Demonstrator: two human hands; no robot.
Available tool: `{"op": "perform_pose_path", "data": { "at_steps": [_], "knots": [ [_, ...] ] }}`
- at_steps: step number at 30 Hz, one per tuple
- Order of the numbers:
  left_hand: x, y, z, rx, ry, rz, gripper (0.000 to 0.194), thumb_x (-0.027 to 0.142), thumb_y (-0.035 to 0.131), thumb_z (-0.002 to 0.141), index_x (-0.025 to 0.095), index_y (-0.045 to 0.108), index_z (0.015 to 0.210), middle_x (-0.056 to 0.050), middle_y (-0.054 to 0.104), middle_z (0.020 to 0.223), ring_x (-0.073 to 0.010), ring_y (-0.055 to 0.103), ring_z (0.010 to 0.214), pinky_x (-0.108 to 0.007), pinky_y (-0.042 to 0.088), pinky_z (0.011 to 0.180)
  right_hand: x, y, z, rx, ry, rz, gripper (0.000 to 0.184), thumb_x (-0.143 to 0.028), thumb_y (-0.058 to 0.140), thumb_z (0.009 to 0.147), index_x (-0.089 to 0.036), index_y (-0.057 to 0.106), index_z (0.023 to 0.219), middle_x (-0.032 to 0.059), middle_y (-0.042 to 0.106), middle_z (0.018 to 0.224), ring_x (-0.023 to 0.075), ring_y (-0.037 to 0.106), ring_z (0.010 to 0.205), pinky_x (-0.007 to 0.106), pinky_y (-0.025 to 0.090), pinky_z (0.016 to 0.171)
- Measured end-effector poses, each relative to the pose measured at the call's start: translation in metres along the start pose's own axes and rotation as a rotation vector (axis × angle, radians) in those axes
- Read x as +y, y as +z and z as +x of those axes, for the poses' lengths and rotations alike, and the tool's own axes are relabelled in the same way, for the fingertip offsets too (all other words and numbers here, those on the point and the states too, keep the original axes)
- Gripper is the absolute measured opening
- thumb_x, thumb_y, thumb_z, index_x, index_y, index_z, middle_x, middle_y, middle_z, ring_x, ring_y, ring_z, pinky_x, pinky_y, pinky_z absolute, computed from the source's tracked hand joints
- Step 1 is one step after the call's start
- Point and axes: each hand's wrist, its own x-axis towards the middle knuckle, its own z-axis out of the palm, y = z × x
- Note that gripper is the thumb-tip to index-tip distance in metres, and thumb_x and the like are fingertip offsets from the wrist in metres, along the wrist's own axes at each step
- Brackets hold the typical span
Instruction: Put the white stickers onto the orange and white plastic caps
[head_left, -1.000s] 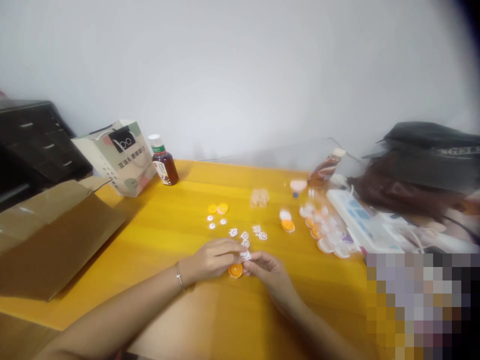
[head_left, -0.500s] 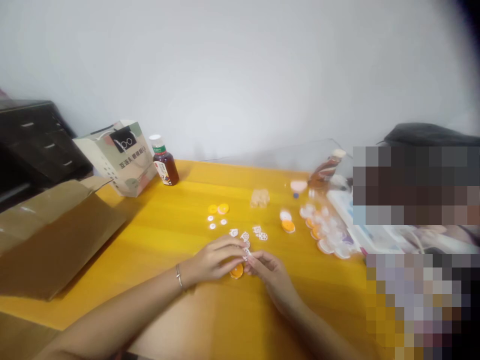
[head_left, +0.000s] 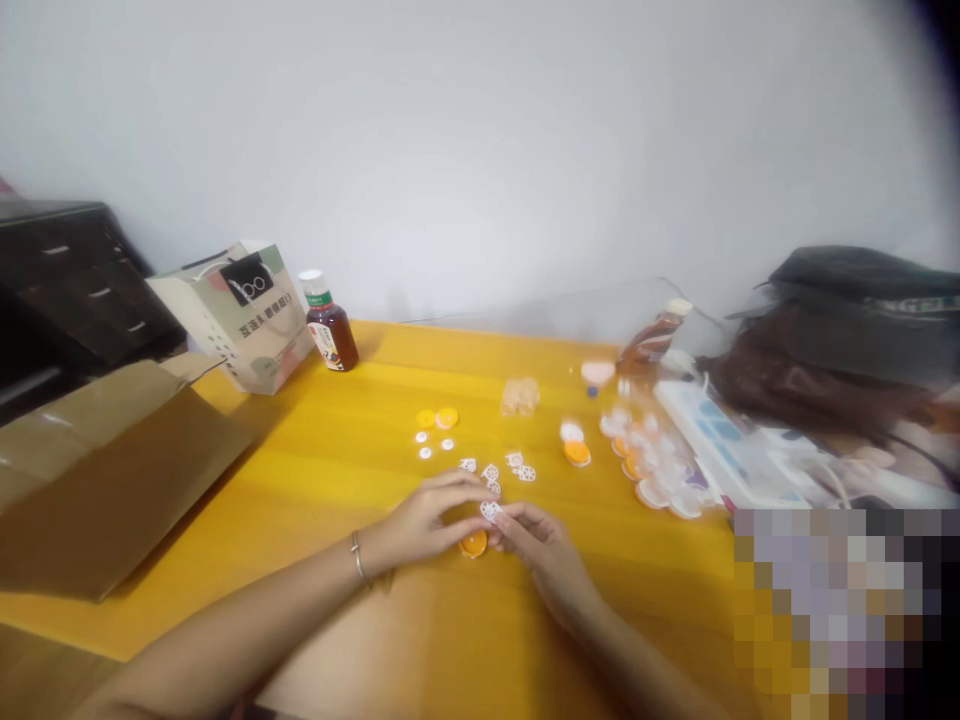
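Far left of the grip: black drawers (head_left: pixel 67 285), cut off by the frame edge. Nearer: cardboard box (head_left: pixel 112 500), cut off at left, interior hidden. Beyond: paper bag (head_left: pixel 259 320), upright, contents out of sight. Next: capped bottle (head_left: pixel 331 325), upright, filled dark reddish brown. Closer, up and left of the grip: yellow discs (head_left: pixel 436 418), above three small white discs (head_left: pixel 425 453).

Left hand (head_left: pixel 431 520): thumb and forefinger parted at the left side of the white piece; contact with piece, cannot tell. Just below the grip: orange disc (head_left: pixel 473 543), partly covered by fingers.

At the grip: white piece (head_left: pixel 490 511), long axis slanted, free end pointing up and left, lower right end pinched in the right hand (head_left: pixel 546 548). Fine outline blurred. Just above: loose white pieces (head_left: pixel 490 472), flat on table (head_left: pixel 360 600), with holes. Farther above: clear pack (head_left: pixel 519 397), contents hard to make out.

Right of the grip: white and orange discs (head_left: pixel 576 453), then clear cups (head_left: pixel 652 460), heaped, some with orange inside. Beyond: brown bottle (head_left: pixel 652 337), tilted. Far right: white tray (head_left: pixel 712 430) with blue parts, dark bag (head_left: pixel 847 330), blurred, closure undetermined. Lower right corner: masked by coarse squares.
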Motion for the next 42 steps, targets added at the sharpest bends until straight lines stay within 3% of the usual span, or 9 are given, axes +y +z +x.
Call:
{"op": "perform_pose_path", "data": {
  "at_steps": [7, 12, 15, 22, 26, 30, 34, 42],
  "knots": [
    [-0.002, 0.009, 0.000, 0.049, -0.234, -0.232, 0.020, 0.025, 0.056, 0.081, 0.015, 0.061, 0.097, -0.006, 0.063, 0.091, -0.0124, 0.057, 0.078, -0.024, 0.046, 0.073, -0.005, 0.004, -0.003, 0.012, -0.024, -0.051, 0.023, -0.042, 0.067, 0.067, -0.019, 0.066, 0.067, -0.0003, 0.063, 0.060, 0.0126, 0.056, 0.059, 0.026, 0.043, 0.062],
    [-0.001, 0.014, 0.000, 0.049, -0.295, -0.279, 0.014, 0.023, 0.057, 0.079, 0.012, 0.059, 0.087, -0.004, 0.061, 0.080, -0.0109, 0.054, 0.071, -0.021, 0.045, 0.067, -0.008, 0.006, -0.004, 0.019, -0.039, -0.107, 0.023, -0.042, 0.066, 0.069, -0.019, 0.066, 0.066, -0.0006, 0.062, 0.058, 0.0127, 0.055, 0.057, 0.026, 0.043, 0.061],
    [0.002, 0.010, 0.001, 0.055, -0.265, -0.231, 0.014, 0.023, 0.056, 0.080, 0.012, 0.058, 0.089, -0.004, 0.060, 0.082, -0.0114, 0.054, 0.072, -0.022, 0.045, 0.068, -0.009, 0.006, -0.004, 0.017, -0.040, -0.120, 0.022, -0.041, 0.066, 0.069, -0.019, 0.066, 0.067, -0.0011, 0.061, 0.058, 0.0128, 0.055, 0.057, 0.026, 0.043, 0.061],
    [0.011, -0.006, 0.002, -0.035, -0.036, -0.147, 0.016, 0.017, 0.046, 0.086, 0.015, 0.059, 0.094, -0.006, 0.060, 0.093, -0.0137, 0.056, 0.089, -0.027, 0.044, 0.082, -0.005, 0.004, -0.004, -0.075, -0.004, 0.064, 0.020, -0.039, 0.066, 0.070, -0.020, 0.064, 0.075, 0.0003, 0.065, 0.065, 0.0122, 0.057, 0.059, 0.026, 0.044, 0.062],
    [0.002, -0.015, 0.005, 0.006, -0.020, -0.046, 0.021, 0.020, 0.049, 0.085, 0.018, 0.057, 0.105, -0.007, 0.059, 0.104, -0.0158, 0.054, 0.098, -0.031, 0.042, 0.089, -0.004, 0.002, -0.002, 0.032, -0.021, 0.073, 0.024, -0.037, 0.071, 0.065, -0.020, 0.063, 0.081, 0.0008, 0.065, 0.068, 0.0137, 0.058, 0.062, 0.029, 0.045, 0.065],
    [-0.022, -0.024, 0.006, 0.108, -0.117, 0.177, 0.024, 0.022, 0.047, 0.086, 0.020, 0.056, 0.109, -0.006, 0.058, 0.105, -0.0171, 0.053, 0.098, -0.034, 0.041, 0.090, -0.003, -0.001, 0.002, 0.166, -0.063, 0.071, 0.032, -0.036, 0.075, 0.060, -0.021, 0.061, 0.084, -0.0005, 0.062, 0.066, 0.0145, 0.057, 0.063, 0.030, 0.046, 0.066],
    [-0.038, -0.020, 0.006, 0.025, -0.093, 0.330, 0.024, 0.021, 0.048, 0.085, 0.020, 0.057, 0.108, -0.007, 0.057, 0.103, -0.0177, 0.052, 0.098, -0.033, 0.041, 0.088, -0.002, -0.003, 0.006, 0.223, -0.073, 0.072, 0.032, -0.031, 0.077, 0.057, -0.021, 0.062, 0.084, -0.0024, 0.059, 0.068, 0.0135, 0.056, 0.066, 0.027, 0.045, 0.068],
    [-0.032, -0.009, 0.007, -0.114, 0.040, 0.431, 0.020, 0.020, 0.045, 0.087, 0.021, 0.061, 0.099, -0.005, 0.058, 0.100, -0.0175, 0.052, 0.096, -0.030, 0.039, 0.084, -0.002, -0.001, 0.005, 0.261, -0.040, 0.107, 0.027, -0.030, 0.078, 0.055, -0.021, 0.065, 0.077, -0.0008, 0.062, 0.072, 0.0149, 0.057, 0.070, 0.029, 0.046, 0.070]
  ]
}}
